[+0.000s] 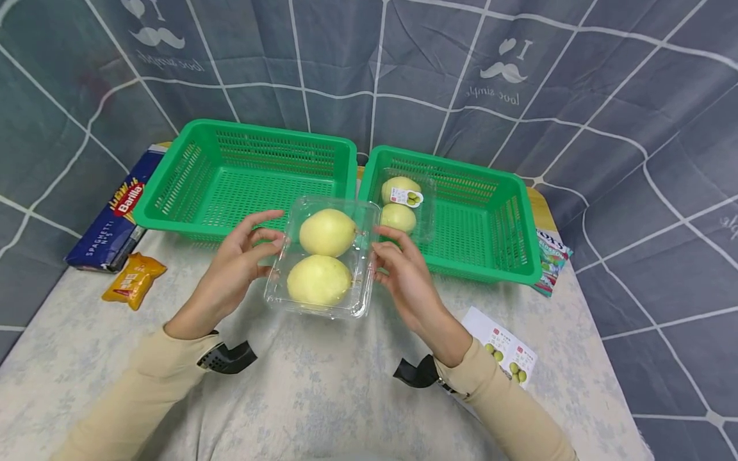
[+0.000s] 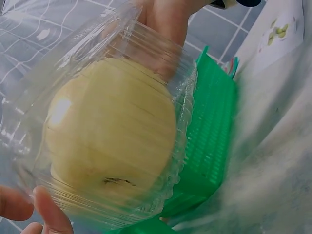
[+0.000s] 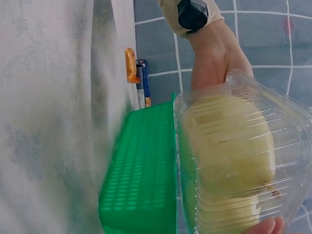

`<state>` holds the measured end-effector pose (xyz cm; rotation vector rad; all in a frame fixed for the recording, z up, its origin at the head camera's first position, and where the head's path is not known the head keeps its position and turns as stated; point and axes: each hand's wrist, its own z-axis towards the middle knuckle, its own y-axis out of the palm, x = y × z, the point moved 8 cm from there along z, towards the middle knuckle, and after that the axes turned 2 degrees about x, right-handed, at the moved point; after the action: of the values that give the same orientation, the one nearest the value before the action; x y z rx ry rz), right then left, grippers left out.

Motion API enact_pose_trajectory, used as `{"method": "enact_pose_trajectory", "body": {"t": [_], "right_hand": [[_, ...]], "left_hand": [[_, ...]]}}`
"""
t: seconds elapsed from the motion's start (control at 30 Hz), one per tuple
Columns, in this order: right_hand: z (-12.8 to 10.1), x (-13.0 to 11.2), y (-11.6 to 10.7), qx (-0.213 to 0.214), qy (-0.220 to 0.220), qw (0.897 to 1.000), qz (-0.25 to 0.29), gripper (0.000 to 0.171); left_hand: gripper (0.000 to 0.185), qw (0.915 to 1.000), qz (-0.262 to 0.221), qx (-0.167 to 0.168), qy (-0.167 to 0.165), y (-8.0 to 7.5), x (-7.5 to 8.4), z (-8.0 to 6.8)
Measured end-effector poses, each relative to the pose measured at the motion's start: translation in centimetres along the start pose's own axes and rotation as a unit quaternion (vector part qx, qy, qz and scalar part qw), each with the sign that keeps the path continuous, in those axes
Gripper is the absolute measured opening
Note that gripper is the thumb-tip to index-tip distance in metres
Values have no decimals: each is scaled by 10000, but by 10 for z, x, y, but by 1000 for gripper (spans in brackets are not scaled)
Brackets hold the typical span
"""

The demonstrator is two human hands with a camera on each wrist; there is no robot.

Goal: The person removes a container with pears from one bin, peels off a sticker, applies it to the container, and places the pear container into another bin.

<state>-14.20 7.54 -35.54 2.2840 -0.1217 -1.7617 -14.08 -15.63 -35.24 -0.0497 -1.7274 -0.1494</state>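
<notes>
Between my two hands, a clear plastic clamshell box is held up off the table in front of the green baskets. Inside it lie two round, pale yellow pears, one above the other; a pear fills much of the left wrist view. My left hand grips the box's left edge with fingers and thumb. The opposite edge is pinched by my right hand. No label shows on this box. A similar clear box with two pears and a white label sits in the right green basket.
Behind my left hand stands the left green basket. A blue Barilla spaghetti box and an orange packet lie left. At right are a label sheet with pear pictures and a colourful snack bag. A grey checked curtain hangs behind.
</notes>
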Motion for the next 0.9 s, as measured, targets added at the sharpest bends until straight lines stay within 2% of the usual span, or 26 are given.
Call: {"method": "enact_pose_trajectory", "body": {"t": [0.47, 0.7, 0.9], "right_hand": [[-14, 12, -11, 38, 259, 9996, -129, 36], [-20, 25, -12, -78, 362, 9992, -180, 36], [-22, 38, -15, -53, 468, 9985, -278, 37]], "left_hand": [[44, 9999, 2, -154, 13, 7, -11, -14], [43, 9996, -125, -188, 155, 7, -17, -25], [43, 9997, 83, -163, -174, 6, -34, -26]]}}
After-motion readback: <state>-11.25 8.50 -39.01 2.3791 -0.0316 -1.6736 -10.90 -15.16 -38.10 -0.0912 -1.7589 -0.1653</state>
